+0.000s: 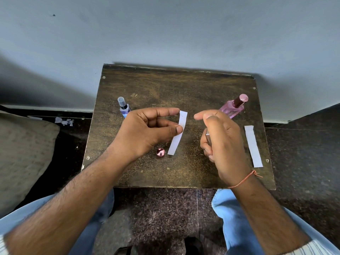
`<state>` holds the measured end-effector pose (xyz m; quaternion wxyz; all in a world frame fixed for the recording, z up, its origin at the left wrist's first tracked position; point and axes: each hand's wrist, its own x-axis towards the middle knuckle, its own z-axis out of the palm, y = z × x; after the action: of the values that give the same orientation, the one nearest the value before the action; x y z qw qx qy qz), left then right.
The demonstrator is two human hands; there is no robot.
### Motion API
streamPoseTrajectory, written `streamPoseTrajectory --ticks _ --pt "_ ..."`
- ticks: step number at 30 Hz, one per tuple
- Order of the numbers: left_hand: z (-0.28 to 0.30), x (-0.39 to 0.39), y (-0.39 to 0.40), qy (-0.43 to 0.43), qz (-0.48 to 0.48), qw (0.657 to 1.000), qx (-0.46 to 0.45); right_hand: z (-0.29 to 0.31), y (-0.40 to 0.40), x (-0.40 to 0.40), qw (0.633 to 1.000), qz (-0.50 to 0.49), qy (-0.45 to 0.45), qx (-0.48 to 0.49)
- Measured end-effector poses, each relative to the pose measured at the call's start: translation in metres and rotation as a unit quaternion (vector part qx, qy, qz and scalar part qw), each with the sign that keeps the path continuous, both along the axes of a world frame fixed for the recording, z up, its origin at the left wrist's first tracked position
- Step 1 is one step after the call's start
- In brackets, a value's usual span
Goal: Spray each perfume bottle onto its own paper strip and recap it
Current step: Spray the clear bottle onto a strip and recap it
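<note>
My left hand (147,129) pinches a white paper strip (178,133) between thumb and fingers and holds it upright over the middle of the small wooden table (165,85). My right hand (220,140) is wrapped around a small perfume bottle (207,138); only a silvery edge of it shows, and my forefinger rests on its top, pointing at the strip. A shiny pink cap (160,152) lies on the table below the strip. A pink bottle (234,106) with a dark pink cap stands at the back right. A blue bottle (124,105) with a clear cap stands at the back left.
A second white paper strip (253,146) lies flat near the table's right edge. Torn paper scraps (64,121) lie on the dark floor to the left, beside a grey cushion (24,153). A pale wall rises right behind the table. My knees sit at the table's near edge.
</note>
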<state>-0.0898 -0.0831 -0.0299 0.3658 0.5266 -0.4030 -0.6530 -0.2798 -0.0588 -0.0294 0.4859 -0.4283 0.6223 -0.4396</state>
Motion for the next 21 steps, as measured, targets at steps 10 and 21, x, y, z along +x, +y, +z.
streamPoseTrajectory --ticks 10,21 --pt "-0.001 0.0 0.0 -0.003 0.003 1.0 -0.004 0.002 0.001 -0.001 0.999 0.003 -0.043 -0.006" --pt "-0.006 0.003 0.0 -0.011 -0.003 1.0 -0.016 -0.011 0.0 -0.003 0.998 0.052 -0.015 0.027"
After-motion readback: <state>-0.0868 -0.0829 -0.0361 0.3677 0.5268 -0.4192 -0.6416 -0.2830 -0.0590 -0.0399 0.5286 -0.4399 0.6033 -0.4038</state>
